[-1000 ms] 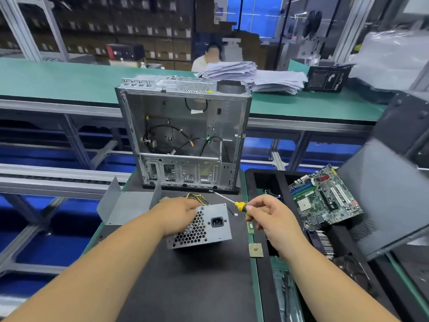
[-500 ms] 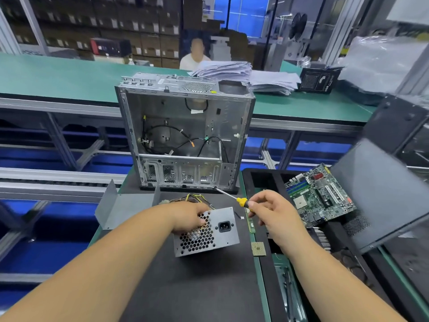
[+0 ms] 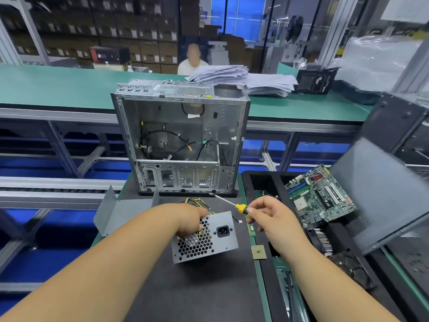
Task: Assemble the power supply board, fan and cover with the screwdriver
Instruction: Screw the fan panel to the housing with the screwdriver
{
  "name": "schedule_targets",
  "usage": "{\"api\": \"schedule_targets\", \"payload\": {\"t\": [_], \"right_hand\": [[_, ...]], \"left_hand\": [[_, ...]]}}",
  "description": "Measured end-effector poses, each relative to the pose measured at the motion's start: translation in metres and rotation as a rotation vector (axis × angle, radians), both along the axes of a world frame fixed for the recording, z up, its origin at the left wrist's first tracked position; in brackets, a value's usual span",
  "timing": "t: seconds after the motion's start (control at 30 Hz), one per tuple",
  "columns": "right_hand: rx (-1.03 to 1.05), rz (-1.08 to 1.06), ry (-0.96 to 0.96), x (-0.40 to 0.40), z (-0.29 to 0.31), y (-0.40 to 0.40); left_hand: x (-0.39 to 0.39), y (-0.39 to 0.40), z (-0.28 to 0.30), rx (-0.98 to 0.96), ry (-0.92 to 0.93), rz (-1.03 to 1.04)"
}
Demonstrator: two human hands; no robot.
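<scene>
Yellow plastic marks the handle of the one screwdriver (image 3: 234, 205), pinched in the right hand (image 3: 269, 219), its thin steel shaft pointing far-left toward the case. The left hand (image 3: 190, 220) curls over the top edge of a boxy grey metal power supply (image 3: 209, 238), its near face punched with a honeycomb grille, lying on a black mat (image 3: 197, 287). Beyond stands one open, bare-metal computer case (image 3: 181, 140) with loose black cables. To the right, one green motherboard (image 3: 320, 196) rests in a black tray (image 3: 271, 275); a small square chip (image 3: 258, 252) lies near.
</scene>
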State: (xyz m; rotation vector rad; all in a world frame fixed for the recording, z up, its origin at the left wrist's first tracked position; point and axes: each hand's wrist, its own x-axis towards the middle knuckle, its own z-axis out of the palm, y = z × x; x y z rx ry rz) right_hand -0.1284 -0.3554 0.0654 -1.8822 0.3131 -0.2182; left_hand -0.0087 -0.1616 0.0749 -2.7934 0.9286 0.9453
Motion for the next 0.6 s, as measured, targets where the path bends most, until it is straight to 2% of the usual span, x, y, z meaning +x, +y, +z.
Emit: {"api": "schedule_targets", "payload": {"t": [0.1,0.4,0.6], "right_hand": [[0.001,-0.002,0.000,-0.0012,0.0025,-0.0004],[0.011,0.004,0.010,-0.0033,0.0078,0.0013],[0.003,0.006,0.014,-0.0070,0.0073,-0.0028]], "left_hand": [[-0.0015,0.0011,0.0022,0.016,0.002,-0.015],[-0.0020,0.0093,0.0056,-0.097,0.084,0.035],[-0.0045,0.0050,0.0082,0.031,0.090,-0.016]]}}
